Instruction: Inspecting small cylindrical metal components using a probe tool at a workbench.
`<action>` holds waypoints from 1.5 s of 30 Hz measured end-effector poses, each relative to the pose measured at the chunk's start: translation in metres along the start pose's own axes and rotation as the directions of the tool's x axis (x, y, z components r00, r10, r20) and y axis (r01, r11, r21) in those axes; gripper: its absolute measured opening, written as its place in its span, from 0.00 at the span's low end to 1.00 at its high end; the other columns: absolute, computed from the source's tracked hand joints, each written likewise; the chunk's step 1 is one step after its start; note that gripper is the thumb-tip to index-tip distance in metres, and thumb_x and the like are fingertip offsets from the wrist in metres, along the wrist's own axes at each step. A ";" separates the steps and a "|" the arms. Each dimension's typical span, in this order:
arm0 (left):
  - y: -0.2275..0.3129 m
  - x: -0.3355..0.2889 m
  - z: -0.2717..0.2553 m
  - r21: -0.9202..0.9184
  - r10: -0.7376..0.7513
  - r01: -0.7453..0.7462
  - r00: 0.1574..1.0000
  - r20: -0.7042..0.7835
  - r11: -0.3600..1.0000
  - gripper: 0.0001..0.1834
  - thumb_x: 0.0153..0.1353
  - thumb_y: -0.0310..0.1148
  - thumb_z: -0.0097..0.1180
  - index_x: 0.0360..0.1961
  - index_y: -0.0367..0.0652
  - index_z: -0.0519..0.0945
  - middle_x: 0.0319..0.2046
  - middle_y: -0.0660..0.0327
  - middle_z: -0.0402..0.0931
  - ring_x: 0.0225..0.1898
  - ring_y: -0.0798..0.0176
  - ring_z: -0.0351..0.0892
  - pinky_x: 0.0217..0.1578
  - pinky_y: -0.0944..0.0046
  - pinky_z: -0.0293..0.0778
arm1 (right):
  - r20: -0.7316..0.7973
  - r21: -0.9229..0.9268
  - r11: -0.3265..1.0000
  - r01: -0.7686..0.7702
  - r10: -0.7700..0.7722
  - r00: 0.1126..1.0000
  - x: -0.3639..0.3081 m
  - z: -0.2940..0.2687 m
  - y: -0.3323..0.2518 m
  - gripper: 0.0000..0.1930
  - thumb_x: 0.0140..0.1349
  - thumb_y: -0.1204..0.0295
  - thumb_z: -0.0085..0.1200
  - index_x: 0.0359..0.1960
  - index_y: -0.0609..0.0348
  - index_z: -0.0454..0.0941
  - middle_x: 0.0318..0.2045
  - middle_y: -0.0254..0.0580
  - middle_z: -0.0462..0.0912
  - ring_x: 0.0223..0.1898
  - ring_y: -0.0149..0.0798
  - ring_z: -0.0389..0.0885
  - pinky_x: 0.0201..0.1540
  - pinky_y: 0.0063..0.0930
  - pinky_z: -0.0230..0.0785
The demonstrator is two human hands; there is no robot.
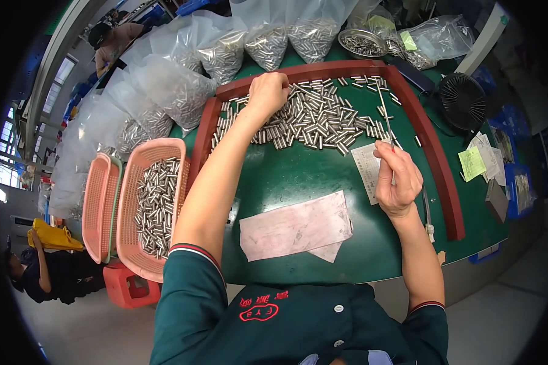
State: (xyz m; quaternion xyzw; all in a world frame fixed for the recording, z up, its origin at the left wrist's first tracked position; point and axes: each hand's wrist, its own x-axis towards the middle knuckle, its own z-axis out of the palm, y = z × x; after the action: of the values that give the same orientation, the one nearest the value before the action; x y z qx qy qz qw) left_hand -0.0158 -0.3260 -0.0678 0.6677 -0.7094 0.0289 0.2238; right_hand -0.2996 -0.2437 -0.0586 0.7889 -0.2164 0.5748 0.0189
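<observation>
My left hand [271, 92] reaches to the far left of a wide heap of short metal pins [313, 115] on the green tabletop [286, 176]. Its fingers are curled down beside the wooden frame, and whatever they may hold is hidden. At the right, my right hand [399, 179] pinches a thin metal rod [385, 112], which points away over the pins at the heap's right side. A printed paper slip [365, 167] lies partly beside and under this hand. Nearer to me, a smudged pale pink cloth [295, 226] is spread on the table.
A reddish-brown frame [429, 143] borders the work area on three sides. Pink baskets [125, 213], one holding pins, stand at the left. Bags of pins [222, 52] line the far side. A metal bowl [362, 44] and black fan [461, 103] are at the right. Other people work at the left.
</observation>
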 end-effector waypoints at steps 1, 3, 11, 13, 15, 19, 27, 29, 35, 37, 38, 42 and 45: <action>0.002 0.001 0.001 0.000 -0.001 0.001 1.000 -0.009 1.000 0.07 0.43 0.30 0.58 0.26 0.41 0.79 0.24 0.50 0.77 0.31 0.49 0.76 0.35 0.54 0.71 | -0.001 -0.002 1.000 0.002 -0.002 1.000 0.000 0.001 0.001 0.11 0.48 0.86 0.51 0.36 0.68 0.74 0.28 0.48 0.79 0.26 0.42 0.79 0.27 0.26 0.72; 0.007 0.005 0.003 -0.001 -0.021 0.021 1.000 0.010 1.000 0.09 0.42 0.31 0.58 0.27 0.41 0.79 0.24 0.51 0.77 0.31 0.49 0.76 0.35 0.54 0.71 | -0.002 -0.006 1.000 0.005 -0.005 1.000 0.000 0.001 0.002 0.11 0.48 0.86 0.51 0.35 0.68 0.74 0.28 0.47 0.79 0.26 0.42 0.79 0.27 0.26 0.72; 0.014 0.014 0.019 0.084 -0.094 0.094 0.996 -0.013 0.992 0.11 0.39 0.28 0.56 0.28 0.39 0.77 0.25 0.50 0.77 0.32 0.48 0.76 0.35 0.53 0.71 | -0.003 -0.020 1.000 0.008 -0.008 1.000 0.002 -0.001 0.003 0.10 0.48 0.86 0.51 0.35 0.68 0.74 0.28 0.47 0.79 0.26 0.42 0.79 0.27 0.26 0.73; 0.014 0.012 0.017 0.109 -0.120 0.117 0.993 0.019 0.987 0.13 0.40 0.29 0.56 0.32 0.41 0.78 0.27 0.51 0.77 0.33 0.49 0.76 0.36 0.54 0.71 | -0.006 -0.013 1.000 0.004 -0.005 1.000 0.002 0.000 0.003 0.10 0.48 0.86 0.51 0.35 0.68 0.74 0.27 0.47 0.79 0.26 0.42 0.79 0.27 0.26 0.73; 0.013 0.009 0.010 0.006 -0.085 0.086 0.994 -0.065 0.996 0.15 0.40 0.29 0.55 0.34 0.41 0.77 0.27 0.52 0.77 0.32 0.49 0.77 0.36 0.54 0.71 | -0.005 -0.001 1.000 0.000 0.000 1.000 0.001 0.001 0.001 0.10 0.48 0.87 0.51 0.35 0.68 0.74 0.27 0.47 0.79 0.26 0.42 0.79 0.27 0.26 0.73; 0.025 -0.001 -0.027 -0.245 -0.147 0.124 0.986 -0.079 0.962 0.16 0.43 0.32 0.52 0.35 0.42 0.79 0.27 0.52 0.78 0.32 0.51 0.77 0.36 0.57 0.72 | 0.007 0.020 1.000 -0.022 0.022 1.000 -0.003 0.006 0.001 0.11 0.49 0.87 0.51 0.35 0.69 0.74 0.28 0.48 0.79 0.26 0.42 0.79 0.26 0.26 0.72; 0.070 -0.077 -0.097 -0.870 -0.338 0.210 0.940 0.054 0.446 0.08 0.49 0.26 0.58 0.32 0.35 0.77 0.25 0.68 0.74 0.27 0.77 0.69 0.29 0.77 0.66 | 0.045 0.144 0.989 -0.029 0.023 0.999 -0.007 0.012 -0.015 0.12 0.49 0.87 0.50 0.37 0.69 0.72 0.27 0.47 0.79 0.24 0.40 0.79 0.25 0.25 0.71; 0.075 -0.105 -0.096 -0.900 -0.386 0.285 0.911 0.147 0.331 0.07 0.48 0.23 0.58 0.30 0.37 0.76 0.27 0.66 0.74 0.30 0.76 0.71 0.33 0.78 0.68 | 0.062 0.150 0.989 -0.017 0.008 0.998 -0.005 0.010 -0.020 0.11 0.50 0.87 0.49 0.37 0.70 0.71 0.28 0.47 0.79 0.24 0.40 0.79 0.24 0.26 0.72; 0.068 -0.154 -0.070 -0.928 -0.453 0.361 0.846 0.282 0.096 0.06 0.49 0.19 0.58 0.29 0.37 0.74 0.27 0.65 0.75 0.27 0.77 0.72 0.31 0.79 0.69 | 0.104 0.318 0.946 -0.066 0.035 0.994 0.005 -0.001 -0.038 0.08 0.59 0.78 0.45 0.38 0.70 0.71 0.25 0.47 0.80 0.20 0.39 0.77 0.22 0.24 0.69; 0.068 -0.160 -0.062 -0.920 -0.476 0.379 0.830 0.289 0.101 0.06 0.48 0.19 0.58 0.29 0.37 0.74 0.26 0.65 0.75 0.27 0.77 0.72 0.31 0.79 0.69 | 0.145 0.399 0.915 -0.058 0.000 0.989 0.010 -0.008 -0.045 0.09 0.61 0.75 0.44 0.38 0.70 0.71 0.25 0.46 0.80 0.20 0.39 0.77 0.22 0.24 0.69; 0.069 -0.162 -0.058 -0.923 -0.480 0.373 0.830 0.285 0.095 0.06 0.49 0.19 0.57 0.29 0.36 0.74 0.25 0.66 0.75 0.26 0.77 0.72 0.30 0.79 0.69 | 0.105 0.461 0.885 -0.060 0.013 0.994 0.008 -0.005 -0.048 0.12 0.63 0.69 0.43 0.36 0.69 0.71 0.24 0.45 0.79 0.20 0.38 0.77 0.22 0.25 0.70; 0.071 -0.170 -0.054 -0.908 -0.463 0.404 0.829 0.314 0.108 0.06 0.48 0.18 0.58 0.29 0.35 0.75 0.25 0.66 0.75 0.25 0.78 0.71 0.28 0.79 0.68 | 0.117 0.501 0.863 -0.058 -0.001 0.993 0.007 -0.002 -0.056 0.18 0.64 0.61 0.40 0.34 0.67 0.72 0.20 0.41 0.77 0.18 0.37 0.75 0.21 0.25 0.68; 0.071 -0.172 -0.049 -0.889 -0.431 0.417 0.848 0.308 0.186 0.06 0.48 0.19 0.58 0.28 0.35 0.75 0.24 0.66 0.74 0.25 0.79 0.70 0.27 0.79 0.68 | 0.191 0.505 0.861 -0.057 -0.047 0.981 0.004 -0.003 -0.057 0.19 0.64 0.60 0.40 0.33 0.67 0.72 0.17 0.38 0.74 0.15 0.34 0.73 0.17 0.23 0.63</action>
State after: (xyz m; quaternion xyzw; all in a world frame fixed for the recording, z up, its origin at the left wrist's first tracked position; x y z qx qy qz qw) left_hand -0.0686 -0.1412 -0.0664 0.5808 -0.3777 -0.4434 0.5687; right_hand -0.2806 -0.1926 -0.0419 0.8182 -0.0602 0.5308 -0.2125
